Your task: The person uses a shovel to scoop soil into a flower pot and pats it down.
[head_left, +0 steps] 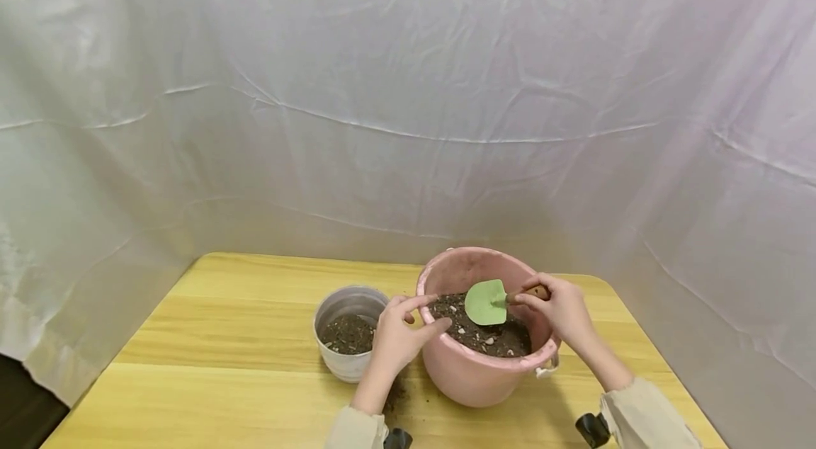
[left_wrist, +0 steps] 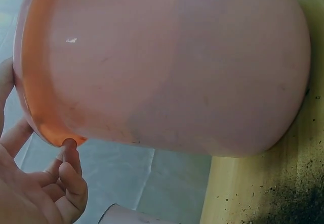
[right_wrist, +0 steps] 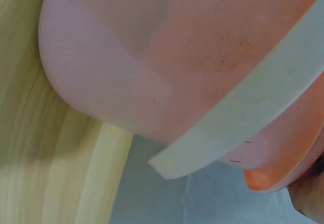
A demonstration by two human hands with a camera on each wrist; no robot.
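A pink pot (head_left: 472, 382) half full of dark soil stands on the yellow wooden table (head_left: 242, 307). My left hand (head_left: 433, 313) grips its left rim, index finger over the edge and thumb beside it. In the left wrist view the curled fingers (left_wrist: 68, 155) touch the underside of the pink pot's (left_wrist: 172, 67) rim. My right hand (head_left: 532, 297) pinches the wooden handle of a small trowel, whose green blade (head_left: 486, 302) lies over the soil inside the pot. The right wrist view shows only the pink pot's (right_wrist: 126, 57) outer wall and its white handle band (right_wrist: 238, 118).
A small white pot (head_left: 347, 336) holding soil stands just left of the pink one, close to my left wrist. Spilled soil (left_wrist: 288, 204) dots the table by the pink pot's base. White cloth (head_left: 408, 116) hangs behind and at both sides of the table.
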